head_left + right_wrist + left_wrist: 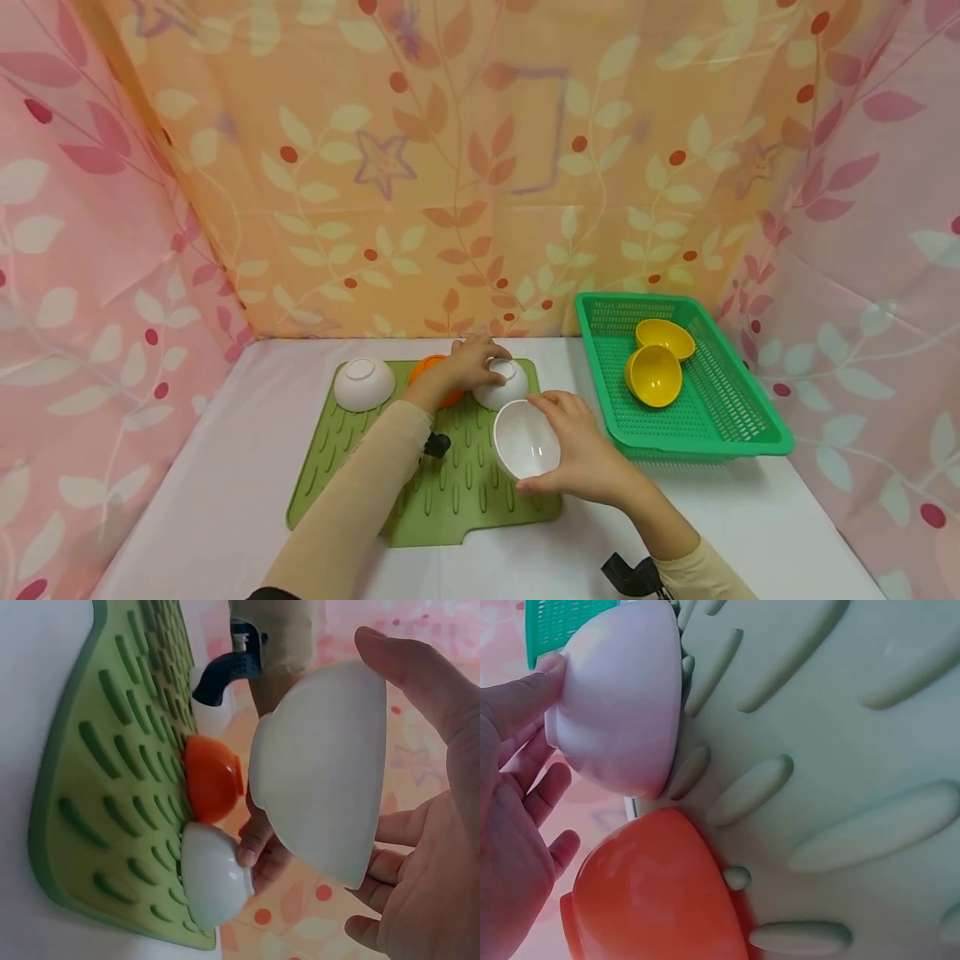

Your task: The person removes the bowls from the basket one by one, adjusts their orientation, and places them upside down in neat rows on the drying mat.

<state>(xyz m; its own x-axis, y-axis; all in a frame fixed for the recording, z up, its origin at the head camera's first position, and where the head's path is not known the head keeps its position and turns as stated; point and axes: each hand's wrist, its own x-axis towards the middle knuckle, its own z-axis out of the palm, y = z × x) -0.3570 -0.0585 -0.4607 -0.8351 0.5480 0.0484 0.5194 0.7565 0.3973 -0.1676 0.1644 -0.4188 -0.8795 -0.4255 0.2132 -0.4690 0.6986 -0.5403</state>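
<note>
My right hand point(581, 446) grips a white bowl point(527, 440) by its rim, thumb on one side and fingers on the other. That bowl is tilted with its inside facing the head camera, above the right part of the green drying mat point(450, 500). At the mat's back right, a second white bowl point(214, 874) sits upside down. My left hand point(517, 772) pinches around its foot, with the thumb on the bowl and the other fingers loosely bent. Beside it an orange bowl point(660, 892) rests upside down, partly hidden by my left hand in the head view.
Another white bowl point(364, 385) is upside down at the mat's back left. On the right stands a green basket point(731, 383) with yellow bowls point(655, 377) inside. Patterned cloth point(480, 167) hangs behind and at both sides of the white table point(202, 500).
</note>
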